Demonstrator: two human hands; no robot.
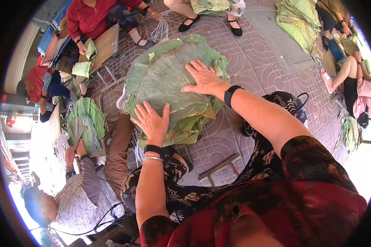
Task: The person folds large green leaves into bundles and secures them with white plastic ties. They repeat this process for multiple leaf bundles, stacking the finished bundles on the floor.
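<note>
A stack of large dried lotus leaves [170, 77], grey-green with ragged edges, lies in front of my knees. My left hand [153, 122] rests on the near left side of the top leaf, palm down with fingers apart. Farther up and to the right, my right hand [204, 78] presses flat on the same leaf, its thumb pointing left. Neither hand holds anything. Yellowish, crumpled leaf edges [191, 125] stick out below the top leaf at the near right. Whatever supports the stack is hidden under it.
A wooden frame piece [219, 166] lies on the patterned paving [250, 52] between my legs. At left a co-worker [86, 191] handles another leaf pile [86, 123]. White strips [162, 27] hang from the hand of a person in red [92, 18]. More leaves [298, 24] lie at upper right.
</note>
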